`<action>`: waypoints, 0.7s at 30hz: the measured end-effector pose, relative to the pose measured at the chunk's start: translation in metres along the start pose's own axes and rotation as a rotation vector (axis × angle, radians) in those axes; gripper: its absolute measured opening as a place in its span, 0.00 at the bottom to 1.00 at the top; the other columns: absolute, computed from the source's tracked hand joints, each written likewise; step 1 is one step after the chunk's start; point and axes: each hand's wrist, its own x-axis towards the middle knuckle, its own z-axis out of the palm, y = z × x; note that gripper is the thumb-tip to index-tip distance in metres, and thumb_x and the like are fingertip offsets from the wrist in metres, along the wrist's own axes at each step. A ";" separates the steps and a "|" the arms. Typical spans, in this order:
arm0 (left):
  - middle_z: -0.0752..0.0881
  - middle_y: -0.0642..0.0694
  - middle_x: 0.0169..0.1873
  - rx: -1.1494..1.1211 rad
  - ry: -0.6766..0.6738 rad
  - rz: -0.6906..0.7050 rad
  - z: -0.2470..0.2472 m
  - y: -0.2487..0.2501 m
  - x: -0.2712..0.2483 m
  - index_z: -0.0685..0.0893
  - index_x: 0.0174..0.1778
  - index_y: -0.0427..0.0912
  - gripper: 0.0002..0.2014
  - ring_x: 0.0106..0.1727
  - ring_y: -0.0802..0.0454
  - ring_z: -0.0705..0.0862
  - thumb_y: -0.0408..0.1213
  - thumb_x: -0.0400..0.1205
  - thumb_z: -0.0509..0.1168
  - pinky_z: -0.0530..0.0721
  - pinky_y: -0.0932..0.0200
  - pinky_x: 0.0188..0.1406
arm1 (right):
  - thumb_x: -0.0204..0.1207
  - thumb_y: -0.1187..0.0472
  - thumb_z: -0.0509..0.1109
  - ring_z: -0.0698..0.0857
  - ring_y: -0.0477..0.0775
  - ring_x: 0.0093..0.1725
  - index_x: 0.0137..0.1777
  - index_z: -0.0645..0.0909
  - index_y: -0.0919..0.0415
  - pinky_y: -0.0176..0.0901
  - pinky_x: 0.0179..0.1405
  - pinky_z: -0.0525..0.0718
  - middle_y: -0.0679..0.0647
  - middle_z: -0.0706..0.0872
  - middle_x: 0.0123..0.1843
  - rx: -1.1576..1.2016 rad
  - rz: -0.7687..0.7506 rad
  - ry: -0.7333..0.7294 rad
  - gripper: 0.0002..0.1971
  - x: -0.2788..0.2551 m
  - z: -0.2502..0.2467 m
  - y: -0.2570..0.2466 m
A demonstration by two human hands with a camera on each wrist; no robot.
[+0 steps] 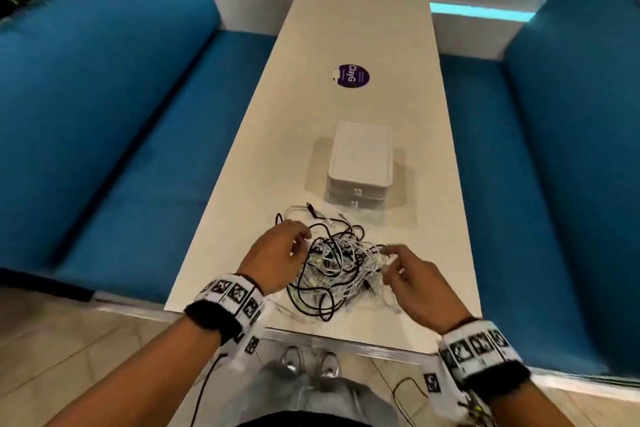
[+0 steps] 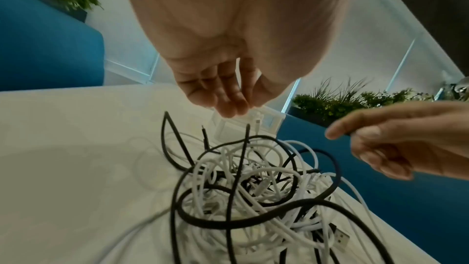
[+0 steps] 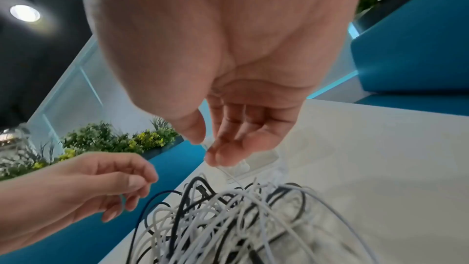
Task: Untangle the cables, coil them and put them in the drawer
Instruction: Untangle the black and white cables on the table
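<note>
A tangle of black and white cables (image 1: 337, 263) (image 2: 253, 198) (image 3: 228, 218) lies on the white table (image 1: 363, 28) near its front edge. My left hand (image 1: 304, 237) (image 2: 243, 109) (image 3: 142, 180) hovers at the tangle's left side, thumb and fingers pinched together on what looks like a thin white cable. At the tangle's right side, my right hand (image 1: 388, 258) (image 3: 203, 148) pinches a white cable end lifted from the pile. Just beyond the cables stands a small white drawer unit (image 1: 360, 156) (image 2: 266, 119), its drawers closed.
A purple round sticker (image 1: 349, 75) marks the table farther back. Blue benches (image 1: 121, 114) (image 1: 554, 149) flank the narrow table on both sides. A loose black plug (image 1: 311, 210) sticks out between the tangle and the drawer unit. Planters stand behind the benches.
</note>
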 end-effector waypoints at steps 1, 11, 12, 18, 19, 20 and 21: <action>0.83 0.52 0.46 -0.002 0.002 0.004 0.006 0.001 0.008 0.83 0.54 0.48 0.07 0.41 0.55 0.80 0.36 0.83 0.62 0.80 0.56 0.46 | 0.84 0.52 0.62 0.87 0.46 0.41 0.67 0.74 0.46 0.45 0.44 0.83 0.45 0.89 0.44 -0.041 -0.028 0.033 0.13 0.014 0.001 -0.001; 0.81 0.47 0.58 0.352 -0.102 0.183 0.037 0.024 0.039 0.85 0.56 0.48 0.16 0.61 0.43 0.76 0.48 0.77 0.60 0.76 0.46 0.58 | 0.82 0.54 0.62 0.82 0.61 0.63 0.73 0.75 0.49 0.51 0.59 0.81 0.58 0.84 0.64 -0.346 0.016 -0.033 0.19 0.117 0.025 -0.014; 0.81 0.46 0.60 0.337 -0.112 0.216 0.040 0.025 0.040 0.86 0.57 0.47 0.18 0.64 0.43 0.75 0.47 0.76 0.58 0.75 0.46 0.61 | 0.81 0.55 0.62 0.83 0.61 0.62 0.70 0.78 0.49 0.51 0.58 0.82 0.58 0.85 0.63 -0.347 0.018 -0.053 0.18 0.121 0.028 -0.014; 0.81 0.44 0.56 0.206 -0.127 0.116 0.053 0.034 0.045 0.83 0.46 0.43 0.17 0.56 0.45 0.78 0.51 0.84 0.55 0.74 0.51 0.61 | 0.79 0.56 0.61 0.85 0.60 0.46 0.43 0.82 0.53 0.52 0.43 0.83 0.54 0.86 0.44 -0.290 -0.005 -0.051 0.09 0.128 0.023 -0.008; 0.81 0.43 0.51 0.223 -0.131 0.090 0.055 0.034 0.047 0.82 0.44 0.42 0.17 0.53 0.43 0.78 0.51 0.85 0.56 0.74 0.51 0.56 | 0.80 0.55 0.62 0.84 0.60 0.45 0.42 0.81 0.53 0.52 0.43 0.83 0.53 0.86 0.43 -0.284 -0.018 -0.038 0.08 0.128 0.020 -0.007; 0.81 0.41 0.48 0.252 -0.134 0.069 0.056 0.032 0.049 0.82 0.43 0.40 0.16 0.51 0.42 0.79 0.50 0.85 0.58 0.74 0.51 0.53 | 0.80 0.55 0.63 0.84 0.60 0.44 0.42 0.82 0.53 0.52 0.43 0.83 0.53 0.86 0.43 -0.278 -0.034 -0.023 0.09 0.127 0.016 -0.005; 0.81 0.40 0.47 0.288 -0.149 0.045 0.057 0.031 0.050 0.82 0.44 0.39 0.16 0.51 0.40 0.79 0.48 0.85 0.59 0.74 0.50 0.52 | 0.80 0.54 0.63 0.84 0.59 0.44 0.42 0.82 0.54 0.53 0.43 0.83 0.53 0.87 0.43 -0.267 -0.047 -0.009 0.09 0.127 0.012 -0.004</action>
